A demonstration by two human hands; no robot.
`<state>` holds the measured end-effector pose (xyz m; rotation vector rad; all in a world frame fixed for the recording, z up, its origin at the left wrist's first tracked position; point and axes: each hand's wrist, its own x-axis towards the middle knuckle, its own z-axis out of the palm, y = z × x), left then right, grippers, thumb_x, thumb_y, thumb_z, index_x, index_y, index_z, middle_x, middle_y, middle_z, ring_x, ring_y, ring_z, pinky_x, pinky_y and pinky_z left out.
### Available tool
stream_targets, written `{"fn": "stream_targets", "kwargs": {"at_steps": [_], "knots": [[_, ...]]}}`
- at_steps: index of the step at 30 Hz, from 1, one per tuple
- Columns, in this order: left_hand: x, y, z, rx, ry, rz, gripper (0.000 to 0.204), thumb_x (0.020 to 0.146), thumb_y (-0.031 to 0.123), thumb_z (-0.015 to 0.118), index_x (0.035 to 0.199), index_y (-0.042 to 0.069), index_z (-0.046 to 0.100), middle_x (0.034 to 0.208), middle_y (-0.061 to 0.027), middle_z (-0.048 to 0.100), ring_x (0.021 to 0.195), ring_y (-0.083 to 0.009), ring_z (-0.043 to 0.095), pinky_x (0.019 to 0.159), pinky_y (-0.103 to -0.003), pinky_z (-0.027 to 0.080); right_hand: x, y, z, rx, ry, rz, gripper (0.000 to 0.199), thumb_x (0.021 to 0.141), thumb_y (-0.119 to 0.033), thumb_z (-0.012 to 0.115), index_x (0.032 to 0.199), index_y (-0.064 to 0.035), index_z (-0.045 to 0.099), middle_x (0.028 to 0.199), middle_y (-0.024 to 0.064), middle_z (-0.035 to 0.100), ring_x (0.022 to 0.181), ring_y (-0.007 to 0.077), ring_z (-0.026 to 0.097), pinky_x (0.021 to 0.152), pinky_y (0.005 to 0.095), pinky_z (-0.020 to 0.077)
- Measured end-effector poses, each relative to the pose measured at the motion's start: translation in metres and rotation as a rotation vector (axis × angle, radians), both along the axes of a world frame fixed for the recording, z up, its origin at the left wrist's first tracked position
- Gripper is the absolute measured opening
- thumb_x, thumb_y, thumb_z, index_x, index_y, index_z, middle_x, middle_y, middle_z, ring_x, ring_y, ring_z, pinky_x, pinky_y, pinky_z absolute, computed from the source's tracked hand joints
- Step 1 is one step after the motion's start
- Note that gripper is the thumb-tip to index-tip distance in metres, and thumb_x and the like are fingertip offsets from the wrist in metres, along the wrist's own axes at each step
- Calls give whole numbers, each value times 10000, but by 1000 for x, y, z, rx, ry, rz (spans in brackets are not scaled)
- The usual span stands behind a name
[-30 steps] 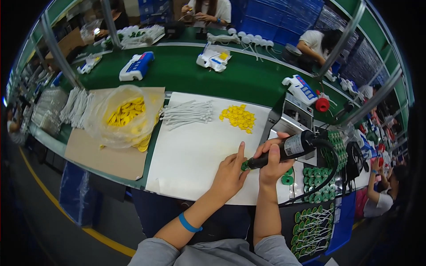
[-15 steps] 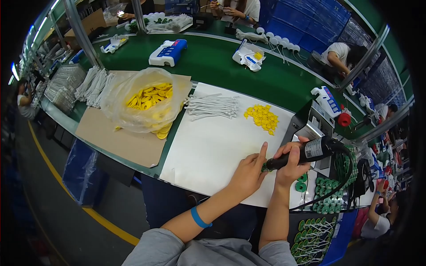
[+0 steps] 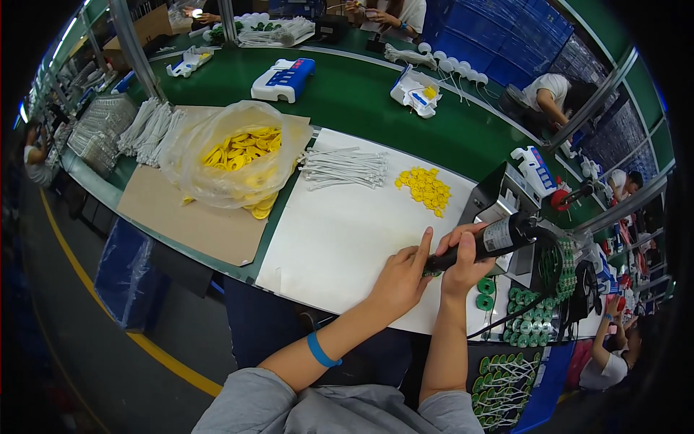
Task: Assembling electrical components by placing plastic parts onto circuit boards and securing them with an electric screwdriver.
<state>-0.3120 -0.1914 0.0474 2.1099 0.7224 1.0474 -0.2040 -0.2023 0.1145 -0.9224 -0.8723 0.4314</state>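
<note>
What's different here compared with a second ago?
The blue-white device and white casing on the green belt have slid right. Nothing visibly taken or let go: right hand still grips the black tool, left hand stays by its front end; yellow discs and white cables lie as before.

Left forearm (image 3: 348, 329) slants rightward over near edge of desk (image 3: 266, 239); right forearm (image 3: 444, 351) nearly straight. Left hand (image 3: 397, 283): index finger (image 3: 425, 249) extended toward far edge, other fingers bent. Right hand (image 3: 461, 271) just beside, fingers curled in grip, thumb (image 3: 467, 250) pointing up.
</note>
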Motion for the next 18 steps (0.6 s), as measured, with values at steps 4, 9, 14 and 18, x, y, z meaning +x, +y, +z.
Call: {"fn": "stream_targets", "kwargs": {"at_steps": [4,9,14,18], "knots": [[-1,0,2,-25,4,-2,1019,826,54,793,1645,-14,190,1137,-251,673,1061,-419,642,927,-473,532,2,4,-5,-20,-87,10,205,990,-137,620,1091,-17,487,785,95,559,563,174,564,557,301,511],[-4,-2,7,-67,14,-10,1048,823,49,790,1649,-17,148,1165,-273,668,1067,-446,641,933,-484,529,-3,3,-1,-31,-125,2,173,988,-138,621,986,-28,487,768,89,553,559,165,561,554,295,502],[-11,-7,15,-73,12,-23,1032,824,44,785,1644,-22,162,1163,-275,666,1064,-451,640,932,-493,525,-11,-5,10,10,-37,24,143,956,-64,653,992,1,530,769,72,584,580,151,600,585,286,524],[-25,-15,31,-18,56,-39,970,842,97,778,1626,-32,223,1191,-256,658,1115,-433,617,952,-485,509,-14,-14,16,30,-33,-84,461,1003,-161,661,1334,26,401,999,129,618,645,181,641,608,296,546]]}}
